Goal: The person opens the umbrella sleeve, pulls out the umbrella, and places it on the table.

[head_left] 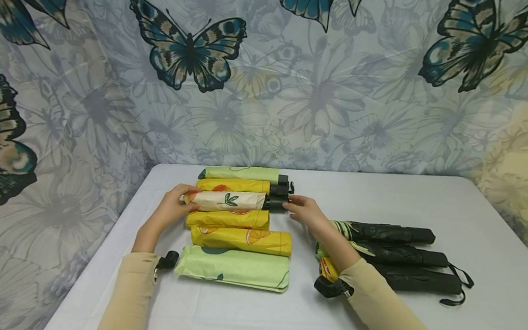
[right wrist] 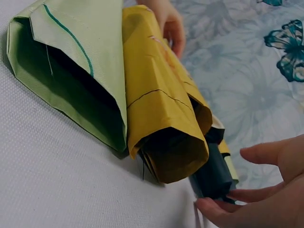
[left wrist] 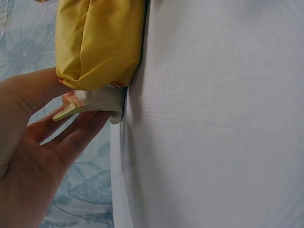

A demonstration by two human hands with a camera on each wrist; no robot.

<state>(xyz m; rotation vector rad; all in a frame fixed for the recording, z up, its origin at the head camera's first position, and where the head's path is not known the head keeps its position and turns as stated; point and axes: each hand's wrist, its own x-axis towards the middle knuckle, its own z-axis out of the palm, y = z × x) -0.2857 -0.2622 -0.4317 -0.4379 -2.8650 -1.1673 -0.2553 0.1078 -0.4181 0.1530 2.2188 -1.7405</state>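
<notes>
A folded umbrella in a cream sleeve [head_left: 243, 200] with a leaf print lies across the row on the left of the table. My left hand [head_left: 171, 206] pinches the left end of that sleeve; in the left wrist view, thumb and fingers are either side of the cream cloth [left wrist: 97, 99]. Fingertips of my right hand [head_left: 307, 212] touch the end of its black handle [head_left: 277, 203]. The right wrist view shows the thumb apart from the handle [right wrist: 213, 173]. Behind it lie a yellow-sleeved umbrella [head_left: 235, 185] and a light green one [head_left: 246, 173].
In front lie two yellow sleeves [head_left: 228, 220] [head_left: 255, 241] and a wider light green sleeve [head_left: 234, 267]; the right wrist view shows hollow ends. To the right, three folded umbrellas [head_left: 390, 233] [head_left: 405, 254] [head_left: 419, 279] show black outsides, partly behind my right forearm. A butterfly-patterned cloth [head_left: 323, 94] hangs behind the table.
</notes>
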